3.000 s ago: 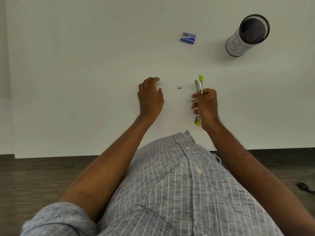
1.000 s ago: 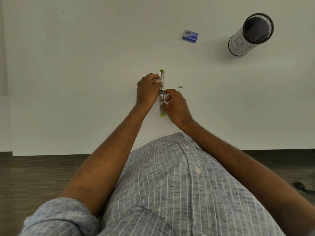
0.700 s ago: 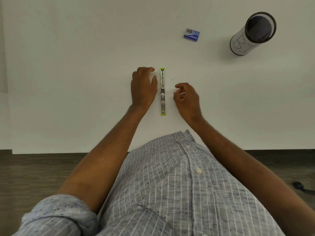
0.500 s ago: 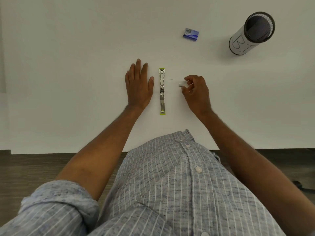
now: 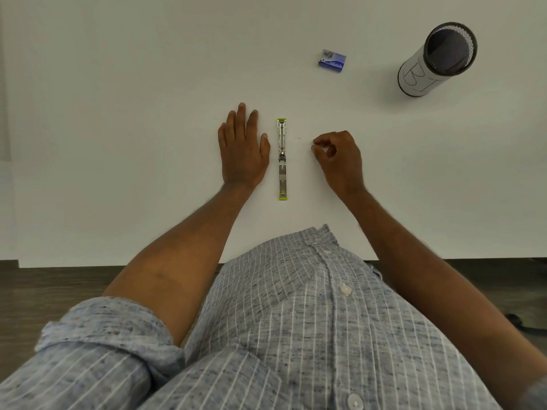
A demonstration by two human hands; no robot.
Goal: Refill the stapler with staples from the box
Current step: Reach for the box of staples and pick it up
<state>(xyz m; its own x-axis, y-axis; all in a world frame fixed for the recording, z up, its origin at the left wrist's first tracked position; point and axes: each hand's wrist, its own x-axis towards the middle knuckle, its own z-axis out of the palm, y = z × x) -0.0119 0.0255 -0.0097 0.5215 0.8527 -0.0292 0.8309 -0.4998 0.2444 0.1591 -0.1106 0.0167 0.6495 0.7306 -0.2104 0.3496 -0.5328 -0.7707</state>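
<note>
The stapler [image 5: 282, 159], silver with lime-green ends, lies swung open and flat on the white table [image 5: 118, 143], pointing away from me. My left hand [image 5: 242, 149] rests flat on the table just left of it, fingers apart, holding nothing. Right of the stapler, my right hand [image 5: 337, 158] has thumb and forefinger pinched together on the tabletop where the small staple strip lay. The fingers hide the strip. One loose staple [image 5: 298, 138] lies between stapler and right hand. The blue staple box [image 5: 332, 61] sits far back, right of centre.
A black mesh cup wrapped in white paper [image 5: 426, 63] stands at the back right. The table's near edge [image 5: 88, 263] runs just in front of my body, with dark wood floor below it.
Both hands let go of the stapler, which now lies open on the table. My left hand flattened beside it. My right hand moved right and pinched down on the staple strip.
</note>
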